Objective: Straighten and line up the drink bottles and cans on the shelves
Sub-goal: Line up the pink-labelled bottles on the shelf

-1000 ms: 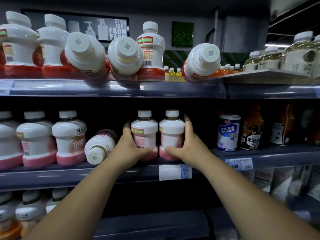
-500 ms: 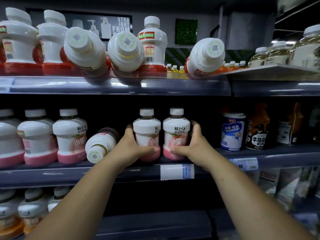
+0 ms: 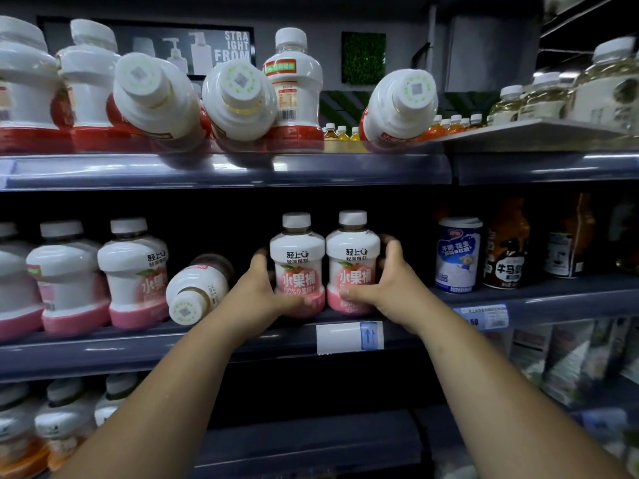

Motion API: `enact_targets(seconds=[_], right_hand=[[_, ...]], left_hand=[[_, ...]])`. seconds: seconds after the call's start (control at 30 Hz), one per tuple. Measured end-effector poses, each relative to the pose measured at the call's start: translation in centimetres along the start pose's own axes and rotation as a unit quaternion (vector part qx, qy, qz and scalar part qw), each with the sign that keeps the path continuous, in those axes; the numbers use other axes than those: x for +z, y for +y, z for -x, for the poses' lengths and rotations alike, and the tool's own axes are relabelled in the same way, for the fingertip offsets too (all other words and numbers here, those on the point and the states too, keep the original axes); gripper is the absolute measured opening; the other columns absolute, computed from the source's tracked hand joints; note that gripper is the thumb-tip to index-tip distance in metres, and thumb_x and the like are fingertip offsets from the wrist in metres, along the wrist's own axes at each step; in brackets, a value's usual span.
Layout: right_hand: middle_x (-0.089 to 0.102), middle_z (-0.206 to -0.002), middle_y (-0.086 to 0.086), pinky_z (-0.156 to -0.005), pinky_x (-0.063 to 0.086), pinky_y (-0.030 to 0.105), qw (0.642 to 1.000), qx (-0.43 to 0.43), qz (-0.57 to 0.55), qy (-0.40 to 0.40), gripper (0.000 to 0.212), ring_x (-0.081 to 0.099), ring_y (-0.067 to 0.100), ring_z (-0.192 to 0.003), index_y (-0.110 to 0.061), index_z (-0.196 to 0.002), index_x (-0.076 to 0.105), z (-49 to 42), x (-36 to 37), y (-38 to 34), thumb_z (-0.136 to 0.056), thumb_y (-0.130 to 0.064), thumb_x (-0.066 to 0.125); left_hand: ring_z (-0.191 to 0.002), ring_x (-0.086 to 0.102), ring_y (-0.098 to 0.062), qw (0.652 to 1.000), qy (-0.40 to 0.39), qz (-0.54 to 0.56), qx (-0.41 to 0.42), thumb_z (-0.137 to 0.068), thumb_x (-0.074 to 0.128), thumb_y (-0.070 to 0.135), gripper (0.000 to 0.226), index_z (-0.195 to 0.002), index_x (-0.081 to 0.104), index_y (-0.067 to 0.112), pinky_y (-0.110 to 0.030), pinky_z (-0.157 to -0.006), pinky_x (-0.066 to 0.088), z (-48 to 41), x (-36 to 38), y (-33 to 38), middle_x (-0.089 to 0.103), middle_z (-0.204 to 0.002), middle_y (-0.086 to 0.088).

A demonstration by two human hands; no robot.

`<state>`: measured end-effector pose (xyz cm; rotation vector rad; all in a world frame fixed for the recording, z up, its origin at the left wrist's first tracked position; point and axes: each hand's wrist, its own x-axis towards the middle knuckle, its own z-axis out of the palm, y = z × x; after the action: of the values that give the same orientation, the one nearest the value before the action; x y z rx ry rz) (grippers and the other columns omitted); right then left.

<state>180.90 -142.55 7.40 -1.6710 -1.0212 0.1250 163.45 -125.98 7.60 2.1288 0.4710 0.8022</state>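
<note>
Two upright pink-based juice bottles stand touching at the front of the middle shelf (image 3: 138,354), labels facing out. The left hand (image 3: 262,292) is curled round the left bottle (image 3: 297,264), thumb lying across its pink base. The right hand (image 3: 383,288) is curled likewise round the right bottle (image 3: 352,261), fingers wrapped behind it.

Judgement: the step in hand is squaring this pair to the shelf edge. To do it well, keep both bases flat and slide rather than lift. Bring the two fronts level with each other and keep the labels forward. Pressure belongs low on the body, since a push near the caps could tip them. The toppled bottle (image 3: 197,288) lies cap-outward just beside the left wrist, and a leftward drift may knock it and set it rolling. It looks the likely next item: stand it up and close the gap toward the upright row (image 3: 135,271) further left.

Shelving is grey-blue, in tiers, each with a front strip. The top shelf (image 3: 224,171) carries red-based bottles. Three toppled red-based bottles (image 3: 155,98) lie with caps toward the aisle, not yet corrected.

Right of the pair, well apart, stand a blue-and-white can (image 3: 458,254) and a brown bottle (image 3: 506,250). A white price tag (image 3: 349,337) sits on the strip below the right bottle.

Behind the top shelf hang a dark poster (image 3: 207,46) with white lettering and a green wall panel (image 3: 363,57). Lighting is dim, and the lower tier is blurred.
</note>
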Motion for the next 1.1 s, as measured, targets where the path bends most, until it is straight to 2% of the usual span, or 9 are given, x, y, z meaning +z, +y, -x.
enact_targets(seconds=[0.1,0.23,0.47,0.57,0.63,0.77,0.87,1.0,1.1], right_hand=[[0.067,-0.116,-0.008,-0.095,0.055,0.043,1.0,0.008,-0.016,-0.019,0.098,0.067,0.009,-0.105,-0.038,-0.124,0.036,0.0,-0.2,0.2,-0.042,-0.045,0.089],[0.069,-0.114,-0.007,-0.095,0.055,0.043,0.999,-0.001,-0.031,-0.031,0.082,0.067,0.008,-0.104,-0.043,-0.111,0.041,0.2,-0.3,0.1,-0.044,-0.043,0.087],[0.06,-0.123,-0.016,-0.099,0.052,0.041,0.999,-0.019,0.047,-0.006,0.096,0.062,0.006,-0.109,-0.045,-0.131,0.031,1.2,0.5,-0.7,-0.051,-0.055,0.084],[0.034,-0.154,-0.008,-0.113,0.036,0.038,0.991,-0.092,0.079,0.053,0.119,0.038,0.012,-0.138,-0.047,-0.152,0.009,2.1,1.2,-0.6,-0.062,-0.046,0.086],[0.021,-0.161,0.0,-0.119,0.026,0.044,0.974,-0.172,0.115,0.097,0.117,0.021,0.018,-0.147,-0.036,-0.156,0.011,3.0,1.7,-0.5,-0.067,-0.036,0.087],[0.018,-0.163,0.004,-0.121,0.017,0.052,0.935,-0.285,0.157,0.138,0.093,0.009,0.023,-0.152,-0.029,-0.153,0.025,4.7,4.1,-1.9,-0.074,-0.044,0.073],[0.027,-0.158,0.005,-0.119,0.021,0.049,0.924,-0.313,0.16,0.153,0.081,0.017,0.024,-0.149,-0.025,-0.148,0.036,4.9,6.0,-4.3,-0.076,-0.047,0.066],[0.044,-0.144,0.003,-0.116,0.021,0.023,0.924,-0.311,0.151,0.163,0.068,0.037,0.02,-0.137,-0.02,-0.139,0.05,4.2,8.1,-6.7,-0.076,-0.026,0.076],[0.051,-0.135,0.002,-0.111,0.032,0.028,0.924,-0.33,0.153,0.12,0.062,0.045,0.02,-0.129,-0.018,-0.133,0.055,4.2,10.6,-8.1,-0.075,-0.024,0.074]], left_hand=[[-0.085,0.064,0.011,1.0,-0.008,-0.009,0.002,-0.048,0.091,0.05,0.078,-0.113,0.05,0.032,-0.015,-0.075,0.048,0.2,0.0,0.2,0.07,-0.101,0.017],[-0.09,0.066,0.007,1.0,-0.002,-0.024,0.009,-0.04,0.085,0.067,0.087,-0.115,0.052,0.037,-0.026,-0.087,0.052,0.2,-0.2,0.1,0.071,-0.103,0.019],[-0.095,0.065,0.004,0.994,0.06,-0.072,0.06,-0.053,0.087,0.063,0.083,-0.121,0.046,0.04,-0.037,-0.089,0.056,1.7,1.0,0.9,0.067,-0.109,0.021],[-0.12,0.052,0.005,0.989,0.092,-0.059,0.104,-0.059,0.086,0.053,0.106,-0.145,0.029,0.03,-0.03,-0.105,0.044,2.6,0.6,1.4,0.05,-0.136,0.019],[-0.136,0.038,-0.003,0.985,0.105,-0.083,0.107,-0.059,0.08,0.06,0.124,-0.156,0.009,0.028,-0.03,-0.112,0.036,3.7,0.0,1.2,0.032,-0.153,0.012],[-0.131,0.041,-0.003,0.982,0.078,-0.099,0.139,-0.072,0.084,0.04,0.108,-0.155,0.016,0.034,-0.033,-0.11,0.041,5.8,-1.5,0.6,0.031,-0.153,0.012],[-0.128,0.043,0.0,0.977,0.08,-0.112,0.163,-0.076,0.083,0.029,0.097,-0.152,0.023,0.034,-0.029,-0.107,0.043,6.7,-3.4,0.8,0.034,-0.148,0.017],[-0.122,0.05,-0.003,0.97,0.085,-0.113,0.2,-0.076,0.081,0.029,0.086,-0.147,0.033,0.035,-0.034,-0.102,0.047,7.0,-6.5,0.9,0.041,-0.143,0.013],[-0.12,0.05,0.002,0.96,0.108,-0.121,0.229,-0.073,0.078,0.029,0.081,-0.142,0.036,0.037,-0.025,-0.102,0.044,7.3,-9.3,0.7,0.046,-0.136,0.014]])
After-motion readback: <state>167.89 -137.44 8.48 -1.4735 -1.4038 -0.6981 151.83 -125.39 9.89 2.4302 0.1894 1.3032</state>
